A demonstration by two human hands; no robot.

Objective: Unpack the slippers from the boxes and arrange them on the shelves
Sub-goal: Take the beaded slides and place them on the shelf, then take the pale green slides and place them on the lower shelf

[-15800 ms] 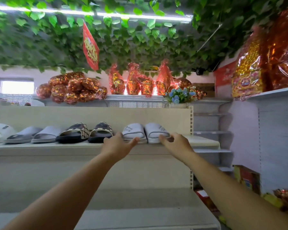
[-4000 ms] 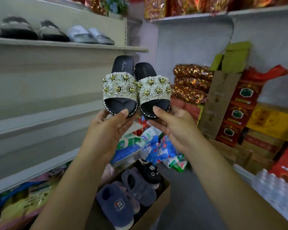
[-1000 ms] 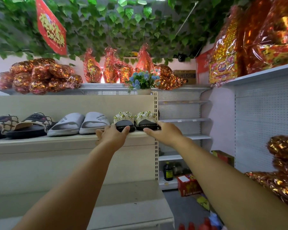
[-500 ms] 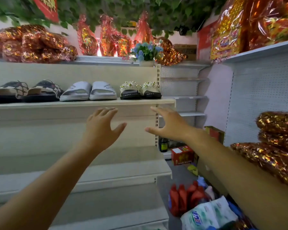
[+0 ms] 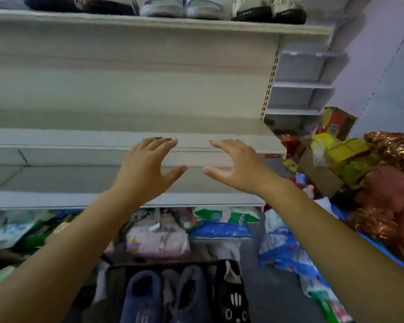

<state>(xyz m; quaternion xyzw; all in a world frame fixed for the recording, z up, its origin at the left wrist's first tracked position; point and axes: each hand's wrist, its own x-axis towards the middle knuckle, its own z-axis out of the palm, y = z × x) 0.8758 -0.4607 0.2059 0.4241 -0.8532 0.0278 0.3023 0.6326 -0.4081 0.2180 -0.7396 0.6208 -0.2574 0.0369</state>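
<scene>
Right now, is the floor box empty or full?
Not empty: blue plush slippers and a black cat-face slipper lie inside the box.

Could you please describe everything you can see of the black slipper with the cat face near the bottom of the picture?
The black slipper looks soft and plush, with a pale ear, white whisker-like marks and round eyes on its upper. It lies lengthwise at the picture's bottom edge, partly cut off, pressed against the blue slipper beside it.
</scene>
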